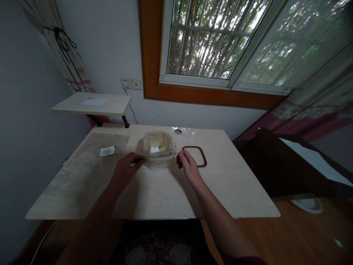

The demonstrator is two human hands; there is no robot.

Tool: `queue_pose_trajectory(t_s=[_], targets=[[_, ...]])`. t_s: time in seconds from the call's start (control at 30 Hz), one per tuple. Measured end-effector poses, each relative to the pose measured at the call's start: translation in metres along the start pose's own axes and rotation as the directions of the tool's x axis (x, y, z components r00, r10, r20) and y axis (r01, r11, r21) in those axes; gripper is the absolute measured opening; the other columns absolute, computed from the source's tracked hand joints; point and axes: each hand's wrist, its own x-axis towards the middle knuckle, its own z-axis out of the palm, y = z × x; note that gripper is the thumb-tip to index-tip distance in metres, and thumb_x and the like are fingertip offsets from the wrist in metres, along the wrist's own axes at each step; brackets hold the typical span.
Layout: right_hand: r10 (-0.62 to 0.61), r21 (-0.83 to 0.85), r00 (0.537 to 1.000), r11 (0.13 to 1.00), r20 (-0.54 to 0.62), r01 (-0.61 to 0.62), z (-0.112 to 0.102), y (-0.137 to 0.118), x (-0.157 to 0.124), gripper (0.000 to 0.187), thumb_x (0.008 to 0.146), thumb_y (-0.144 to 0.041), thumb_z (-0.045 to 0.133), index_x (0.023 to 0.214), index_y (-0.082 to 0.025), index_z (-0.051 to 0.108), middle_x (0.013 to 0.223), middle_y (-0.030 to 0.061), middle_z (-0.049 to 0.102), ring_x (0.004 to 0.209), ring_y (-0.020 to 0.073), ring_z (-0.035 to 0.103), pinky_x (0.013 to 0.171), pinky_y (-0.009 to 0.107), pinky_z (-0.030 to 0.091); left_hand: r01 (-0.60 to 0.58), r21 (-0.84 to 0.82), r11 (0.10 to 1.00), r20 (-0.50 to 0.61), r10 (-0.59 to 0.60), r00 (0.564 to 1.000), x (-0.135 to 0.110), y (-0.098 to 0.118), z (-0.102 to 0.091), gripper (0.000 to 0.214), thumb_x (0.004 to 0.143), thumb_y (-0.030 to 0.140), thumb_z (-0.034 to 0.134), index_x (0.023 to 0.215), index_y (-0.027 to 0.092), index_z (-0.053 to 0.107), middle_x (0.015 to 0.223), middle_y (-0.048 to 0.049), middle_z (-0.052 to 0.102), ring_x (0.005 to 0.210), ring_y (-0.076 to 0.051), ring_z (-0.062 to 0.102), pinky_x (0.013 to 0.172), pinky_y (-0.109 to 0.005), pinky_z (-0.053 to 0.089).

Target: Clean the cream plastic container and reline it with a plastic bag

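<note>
A clear plastic container (pixel 159 150) stands on the pale wooden desk (pixel 154 195), with something white and yellowish inside. My left hand (pixel 125 169) rests at its left side, fingers curled, the fingertips touching the container's lower edge. My right hand (pixel 186 165) sits just right of the container with its fingers bent. Close beside that hand lies a dark red sealing ring (pixel 196 155), flat on the desk. I cannot tell whether the fingers pinch the ring's near corner.
A clear plastic sheet (pixel 91 162) with a small white packet (pixel 107 151) covers the desk's left part. A raised shelf (pixel 92 103) stands at the back left, and a cable hole (pixel 178 131) at the back. A dark piece of furniture (pixel 292 165) is to the right.
</note>
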Motion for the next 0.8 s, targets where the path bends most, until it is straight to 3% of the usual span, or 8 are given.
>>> queue_pose_trajectory(t_s=[0.17,0.3,0.5,0.8], targets=[[0.036,-0.095,0.997,0.995,0.067,-0.030,0.000,-0.005,0.007,0.048,0.097,-0.063,0.043,0.073,-0.023,0.057,0.065,0.0000,0.059,0.059,0.0162,0.054,0.056,0.028,0.041,0.073,-0.093,0.993,0.019,-0.071,0.997,0.000,-0.002,0.002,0.024,0.084,0.041,0.069,0.096,0.020,0.067,0.080,-0.0018,0.071,0.066,-0.016,0.067,0.066,-0.028,0.054],[0.019,-0.179,0.999,0.984,0.035,-0.013,0.002,-0.009,0.009,0.047,0.095,-0.061,0.048,0.068,-0.023,0.053,0.060,-0.0022,0.054,0.057,0.0157,0.051,0.055,0.027,0.038,0.046,-0.108,0.993,0.014,-0.045,0.999,0.000,0.000,0.004,0.033,0.084,0.037,0.069,0.114,0.022,0.066,0.079,0.0000,0.070,0.064,-0.014,0.066,0.066,-0.026,0.054],[0.007,-0.096,0.999,0.995,0.042,-0.003,0.004,-0.010,0.013,0.038,0.093,-0.051,0.051,0.068,-0.023,0.052,0.059,-0.0037,0.050,0.055,0.0148,0.045,0.054,0.027,0.035,-0.035,-0.059,0.998,0.042,0.038,0.998,0.000,0.002,0.002,0.029,0.087,0.037,0.066,0.111,0.023,0.070,0.082,-0.0013,0.071,0.065,-0.014,0.064,0.066,-0.027,0.054],[-0.049,-0.068,0.999,0.996,0.023,0.051,0.005,-0.022,0.017,0.028,0.086,-0.039,0.055,0.064,-0.023,0.050,0.058,-0.0037,0.048,0.059,0.0150,0.044,0.058,0.027,0.034,-0.042,-0.047,0.998,0.047,0.044,0.998,0.002,0.000,0.001,0.029,0.087,0.038,0.067,0.111,0.023,0.070,0.084,-0.0022,0.071,0.068,-0.015,0.066,0.070,-0.029,0.056]])
